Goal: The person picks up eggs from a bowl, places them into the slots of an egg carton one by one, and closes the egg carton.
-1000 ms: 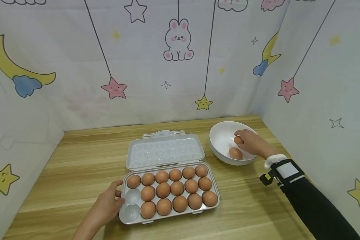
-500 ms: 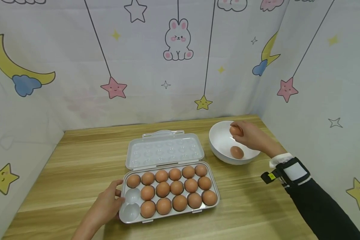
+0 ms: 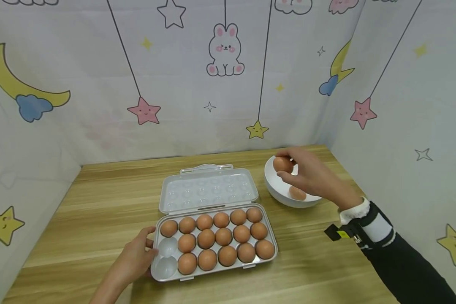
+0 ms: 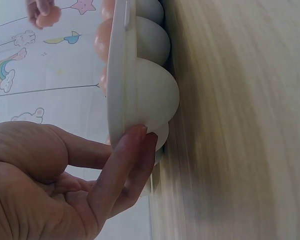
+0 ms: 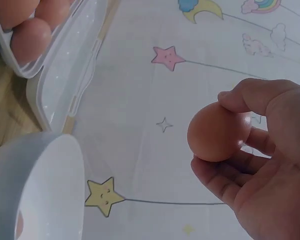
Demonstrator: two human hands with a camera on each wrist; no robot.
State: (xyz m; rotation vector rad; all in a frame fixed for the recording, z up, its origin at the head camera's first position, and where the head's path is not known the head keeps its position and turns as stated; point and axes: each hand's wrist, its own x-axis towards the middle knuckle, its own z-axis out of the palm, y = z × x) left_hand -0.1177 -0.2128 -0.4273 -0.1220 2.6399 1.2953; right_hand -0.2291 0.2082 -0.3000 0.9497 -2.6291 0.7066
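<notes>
A brown egg (image 3: 282,164) is pinched between the thumb and fingers of my right hand (image 3: 313,175), above the white bowl (image 3: 275,188). In the right wrist view the held egg (image 5: 215,134) shows whole, up off the bowl (image 5: 50,185). One more egg (image 3: 297,193) lies inside the bowl. My left hand (image 3: 134,258) holds the left end of an open plastic egg carton (image 3: 166,269); the left wrist view has its fingers curled against the underside of the end cup (image 4: 155,95). Brown eggs fill the carton's cups except two at the left end.
The carton's clear lid (image 3: 209,192) lies folded back behind it on the wooden table (image 3: 99,202). A cartoon-printed cloth (image 3: 190,131) hangs behind and along both sides. The bowl stands right of the lid, near the table's right edge.
My right hand has lifted the egg out of the bowl and moved it up and leftward. The other egg in the bowl has shifted slightly. My left hand stays at the carton.
</notes>
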